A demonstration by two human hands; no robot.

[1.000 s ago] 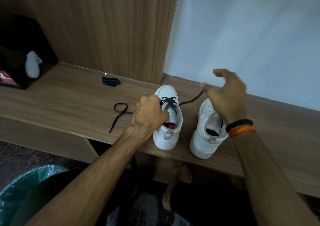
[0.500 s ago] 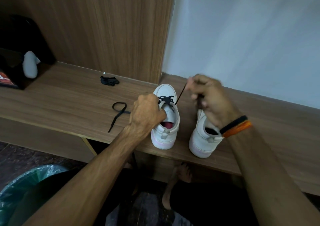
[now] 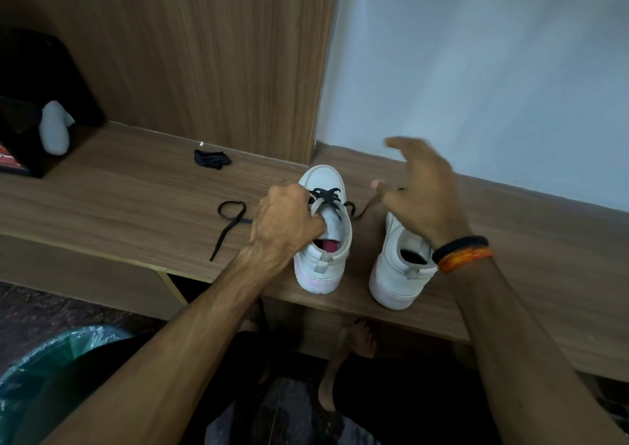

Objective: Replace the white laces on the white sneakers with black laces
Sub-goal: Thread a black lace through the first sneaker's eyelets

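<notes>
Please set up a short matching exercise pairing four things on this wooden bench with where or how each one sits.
Things:
1. left sneaker
2. right sneaker
3. bundled black lace
4. white sock

States:
A. far left, against a dark box
B. by the wood panel, untouched
C. partly laced in black, gripped by the left hand
D. no lace visible, below the right hand

Pairs: 1-C, 2-D, 3-B, 4-A

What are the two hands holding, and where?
Left hand grips the laced sneaker at its side. Right hand pinches the black lace near its free end.
</notes>
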